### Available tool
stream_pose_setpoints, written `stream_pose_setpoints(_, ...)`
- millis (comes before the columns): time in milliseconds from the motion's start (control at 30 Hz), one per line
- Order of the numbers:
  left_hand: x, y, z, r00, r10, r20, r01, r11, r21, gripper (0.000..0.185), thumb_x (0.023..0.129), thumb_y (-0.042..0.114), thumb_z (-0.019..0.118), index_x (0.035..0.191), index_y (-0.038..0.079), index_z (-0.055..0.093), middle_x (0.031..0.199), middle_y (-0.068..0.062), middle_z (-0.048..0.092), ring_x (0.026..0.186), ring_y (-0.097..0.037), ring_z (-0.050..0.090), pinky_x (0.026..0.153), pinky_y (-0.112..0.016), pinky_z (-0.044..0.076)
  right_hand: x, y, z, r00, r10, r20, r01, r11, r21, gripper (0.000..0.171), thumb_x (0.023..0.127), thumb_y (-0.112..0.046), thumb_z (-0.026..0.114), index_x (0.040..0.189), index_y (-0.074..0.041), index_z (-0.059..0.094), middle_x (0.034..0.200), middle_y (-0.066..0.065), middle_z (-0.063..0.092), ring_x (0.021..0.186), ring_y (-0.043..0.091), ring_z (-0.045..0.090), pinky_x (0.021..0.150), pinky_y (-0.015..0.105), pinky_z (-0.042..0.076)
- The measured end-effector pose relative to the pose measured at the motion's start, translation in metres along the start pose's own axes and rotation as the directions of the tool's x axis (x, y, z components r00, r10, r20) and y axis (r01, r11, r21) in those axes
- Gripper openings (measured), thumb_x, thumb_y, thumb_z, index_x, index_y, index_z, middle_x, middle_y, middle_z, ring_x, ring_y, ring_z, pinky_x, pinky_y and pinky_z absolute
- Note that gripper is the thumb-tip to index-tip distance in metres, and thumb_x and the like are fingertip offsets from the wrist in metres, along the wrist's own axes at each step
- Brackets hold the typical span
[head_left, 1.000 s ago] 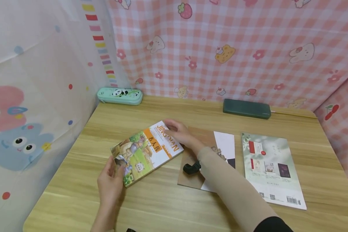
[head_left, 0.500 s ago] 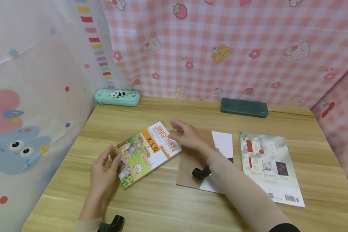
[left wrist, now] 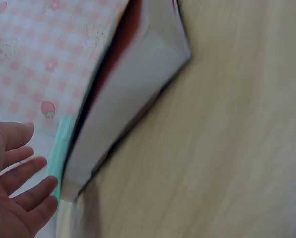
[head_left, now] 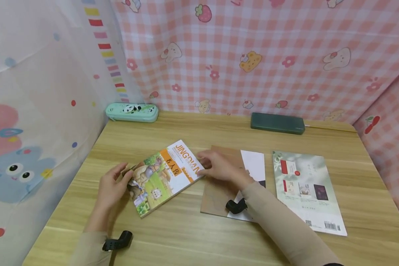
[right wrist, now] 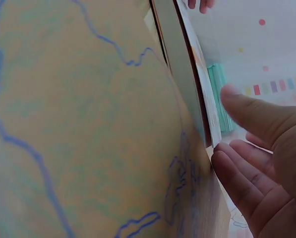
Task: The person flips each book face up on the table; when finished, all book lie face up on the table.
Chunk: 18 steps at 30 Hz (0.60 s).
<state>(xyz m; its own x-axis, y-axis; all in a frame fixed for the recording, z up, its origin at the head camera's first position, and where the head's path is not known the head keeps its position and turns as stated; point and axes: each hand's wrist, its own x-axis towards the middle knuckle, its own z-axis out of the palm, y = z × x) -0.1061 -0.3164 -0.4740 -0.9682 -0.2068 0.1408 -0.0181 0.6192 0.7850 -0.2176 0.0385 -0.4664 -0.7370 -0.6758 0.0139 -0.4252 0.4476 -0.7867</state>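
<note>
Head view: left hand [head_left: 110,186] at the left corner of the book [head_left: 167,177], right hand [head_left: 219,166] at its right end. Left fingers spread and relaxed, gripping nothing by the left wrist view; contact unclear. Right fingers loosely bent, tips by the book's corner, thumb off the cover; no grip evident. Book lies slantwise on the table [head_left: 173,240], left of the brown booklet [head_left: 216,188]. Farther right, a pale magazine [head_left: 309,195]. Back edge: mint case [head_left: 133,112] left, green case [head_left: 277,123] right, thin stick [head_left: 330,128] beside it. Step, as I judge it: adjusting the book's lie. Next move probably calls for light, even guidance from both ends, clear of the brown booklet.
</note>
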Motion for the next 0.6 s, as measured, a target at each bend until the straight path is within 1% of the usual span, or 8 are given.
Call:
stream_pose_setpoints(67, 0.004, -0.003, -0.001, 0.999, -0.032, 0.023, 0.032, 0.999, -0.004, 0.044, 0.1, 0.016, 0.066, 0.137, -0.005, 0.058, 0.133, -0.027, 0.062, 0.126, -0.041, 0.057, 0.107, -0.045, 0.047, -0.002, 0.001, 0.002, 1.0, 0.011, 0.004, -0.011, 1.0, 0.003, 0.058, 0.084, -0.008, 0.083, 0.135, 0.004, 0.059, 0.128, 0.019, 0.063, 0.107, 0.027, 0.069, 0.087, 0.026, 0.059)
stream_pose_setpoints(167, 0.01, -0.005, -0.002, 0.996, -0.075, 0.055, 0.076, 0.997, -0.009, 0.043, 0.1, 0.018, 0.065, 0.138, -0.002, 0.059, 0.13, -0.023, 0.065, 0.123, -0.037, 0.061, 0.102, -0.026, 0.05, -0.003, 0.003, 0.004, 1.0, 0.002, 0.001, -0.002, 0.999, -0.038, 0.056, 0.082, -0.005, 0.085, 0.131, 0.003, 0.062, 0.124, 0.018, 0.065, 0.105, 0.025, 0.069, 0.085, 0.022, 0.058)
stream_pose_setpoints(233, 0.012, -0.006, -0.002, 0.995, -0.076, 0.068, 0.077, 0.997, -0.012, 0.041, 0.1, 0.015, 0.065, 0.136, -0.003, 0.06, 0.13, -0.023, 0.065, 0.122, -0.037, 0.061, 0.096, -0.014, 0.049, -0.003, 0.003, 0.005, 1.0, -0.013, -0.004, 0.013, 0.996, -0.085, 0.052, 0.08, -0.005, 0.085, 0.127, 0.001, 0.065, 0.119, 0.015, 0.067, 0.103, 0.022, 0.069, 0.084, 0.02, 0.058)
stream_pose_setpoints(300, 0.014, -0.007, -0.001, 0.995, -0.058, 0.082, 0.059, 0.998, -0.009, 0.038, 0.1, 0.011, 0.064, 0.135, -0.006, 0.06, 0.13, -0.024, 0.065, 0.12, -0.037, 0.062, 0.089, -0.005, 0.045, -0.004, 0.003, 0.006, 0.999, -0.03, -0.009, 0.029, 0.99, -0.138, 0.048, 0.08, -0.006, 0.086, 0.124, -0.001, 0.067, 0.114, 0.012, 0.069, 0.1, 0.02, 0.069, 0.082, 0.02, 0.058)
stream_pose_setpoints(367, 0.014, -0.009, 0.0, 0.995, -0.039, 0.093, 0.04, 0.999, -0.006, 0.036, 0.1, 0.007, 0.062, 0.134, -0.007, 0.06, 0.13, -0.024, 0.064, 0.118, -0.038, 0.063, 0.085, -0.001, 0.042, -0.003, 0.002, 0.005, 0.999, -0.031, -0.014, 0.028, 0.984, -0.176, 0.043, 0.082, -0.007, 0.085, 0.121, -0.003, 0.069, 0.11, 0.009, 0.07, 0.098, 0.017, 0.068, 0.083, 0.021, 0.058)
stream_pose_setpoints(467, 0.012, -0.012, 0.001, 0.995, -0.025, 0.098, 0.025, 1.0, -0.008, 0.035, 0.1, 0.003, 0.061, 0.133, -0.009, 0.06, 0.128, -0.025, 0.065, 0.116, -0.038, 0.063, 0.082, -0.001, 0.043, -0.001, 0.002, 0.006, 0.999, -0.04, -0.035, 0.031, 0.977, -0.212, 0.035, 0.085, -0.006, 0.081, 0.119, -0.002, 0.07, 0.106, 0.01, 0.071, 0.095, 0.018, 0.066, 0.082, 0.026, 0.058)
stream_pose_setpoints(533, 0.009, -0.014, 0.002, 0.994, -0.038, 0.101, 0.041, 0.999, -0.029, 0.035, 0.099, 0.001, 0.062, 0.133, -0.01, 0.059, 0.129, -0.025, 0.065, 0.116, -0.036, 0.062, 0.082, -0.002, 0.044, 0.0, 0.004, 0.006, 0.998, -0.038, -0.058, 0.024, 0.973, -0.228, 0.033, 0.088, -0.003, 0.078, 0.12, -0.001, 0.07, 0.108, 0.011, 0.071, 0.097, 0.019, 0.066, 0.084, 0.028, 0.058)
stream_pose_setpoints(600, 0.005, -0.016, 0.003, 0.992, -0.062, 0.106, 0.068, 0.996, -0.057, 0.036, 0.098, 0.001, 0.063, 0.133, -0.01, 0.06, 0.129, -0.025, 0.065, 0.115, -0.03, 0.063, 0.083, -0.003, 0.046, 0.003, 0.005, 0.005, 0.996, -0.045, -0.079, 0.025, 0.97, -0.242, 0.034, 0.089, 0.0, 0.076, 0.122, 0.0, 0.07, 0.111, 0.013, 0.072, 0.1, 0.021, 0.067, 0.086, 0.03, 0.059)
